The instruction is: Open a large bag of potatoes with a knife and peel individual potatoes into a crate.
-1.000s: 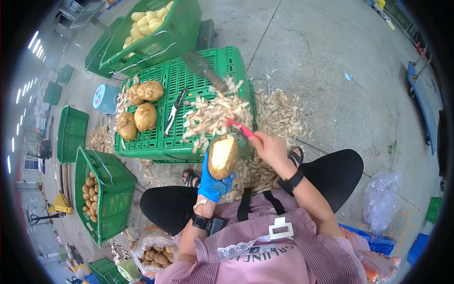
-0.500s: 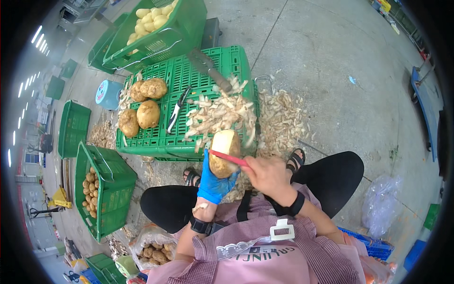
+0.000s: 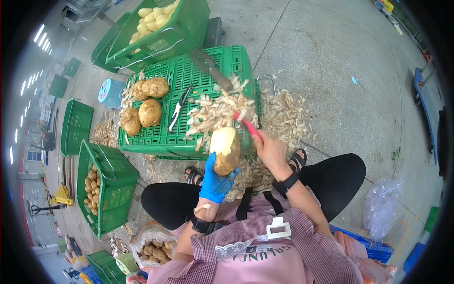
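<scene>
In a blue glove, my left hand (image 3: 217,182) grips a partly peeled potato (image 3: 225,158) from below; its top is bare and pale, its lower part still brown. My bare right hand (image 3: 271,150) is closed round a red-handled peeler (image 3: 246,125), held off the potato to its upper right, over a heap of peelings (image 3: 215,112). The heap lies on an upturned green crate (image 3: 177,71). Several unpeeled potatoes (image 3: 150,112) rest on the crate's left part. Beside them are a black-and-white peeler (image 3: 180,108) and a wooden-handled cleaver (image 3: 210,68).
A green crate of peeled potatoes (image 3: 183,35) stands beyond the upturned one. At left are a blue bucket (image 3: 111,93) and a green crate of unpeeled potatoes (image 3: 116,201). A plastic bag of potatoes (image 3: 137,241) sits by my left side. Peelings (image 3: 286,116) litter the floor.
My right hand has moved the red peeler off the potato, up and to the right. More pale flesh shows on the potato. My left hand stays nearly in place.
</scene>
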Available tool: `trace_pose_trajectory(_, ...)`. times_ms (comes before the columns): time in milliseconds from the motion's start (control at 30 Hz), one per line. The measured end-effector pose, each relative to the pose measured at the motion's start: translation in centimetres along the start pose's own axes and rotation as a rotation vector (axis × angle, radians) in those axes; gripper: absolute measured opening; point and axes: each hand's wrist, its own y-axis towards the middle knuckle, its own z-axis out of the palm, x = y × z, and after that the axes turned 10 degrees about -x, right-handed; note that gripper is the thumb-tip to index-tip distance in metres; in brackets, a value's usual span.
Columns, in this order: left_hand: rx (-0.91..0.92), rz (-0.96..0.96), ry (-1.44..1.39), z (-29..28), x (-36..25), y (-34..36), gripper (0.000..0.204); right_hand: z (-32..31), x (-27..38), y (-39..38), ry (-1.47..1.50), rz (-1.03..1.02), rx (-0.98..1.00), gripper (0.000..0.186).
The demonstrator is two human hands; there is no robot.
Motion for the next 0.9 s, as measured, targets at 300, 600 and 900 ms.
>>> trace_pose_trajectory(300,0.108,-0.009,-0.17,0.0,0.6,0.4,0.057,-0.8,1.1,-1.0,-0.022,0.007,0.067,0.018)
trace_pose_trajectory(600,0.013,0.396,0.109,-3.3,1.8,3.2,0.047,0.3,1.3,-3.2,0.087,-0.236,-0.095,0.016)
trace_pose_trajectory(900,0.036,0.282,-0.073,-2.4,0.9,2.4,0.05,-1.2,2.1,-4.8,0.151,-0.387,-0.103,0.014)
